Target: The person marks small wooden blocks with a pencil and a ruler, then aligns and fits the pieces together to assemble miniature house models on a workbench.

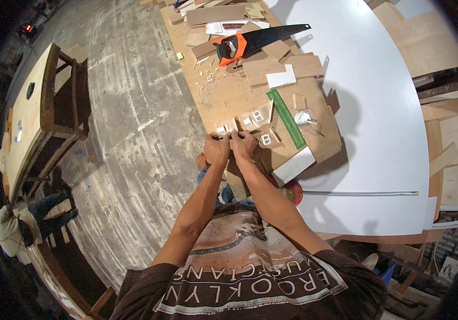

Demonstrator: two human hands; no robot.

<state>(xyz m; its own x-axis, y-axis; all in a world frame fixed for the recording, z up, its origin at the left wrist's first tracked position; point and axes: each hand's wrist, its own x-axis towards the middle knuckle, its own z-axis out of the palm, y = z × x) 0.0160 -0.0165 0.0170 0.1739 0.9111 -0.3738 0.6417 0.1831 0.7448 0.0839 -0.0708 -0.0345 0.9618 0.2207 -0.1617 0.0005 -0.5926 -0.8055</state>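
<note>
My left hand (pixel 217 149) and my right hand (pixel 244 144) are side by side at the near left edge of the wooden work board, fingers pinched together. Whatever sits between the fingertips is small and mostly hidden. Just beyond them lies a small wooden piece with white parts (pixel 223 128). To the right are small model wall pieces bearing white window frames (pixel 258 116), and a second white window frame (pixel 266 140) close to my right hand. A green ruler (pixel 286 118) lies slantwise farther right, beside a crumpled clear wrapper (pixel 304 117).
An orange-handled handsaw (pixel 234 49) rests on wood offcuts (pixel 263 69) at the far end. A large white sheet (pixel 370 122) spreads on the right, with a thin metal strip (pixel 359 193) on it. Left stands another table (pixel 29 106); a person (pixel 29 226) is near it.
</note>
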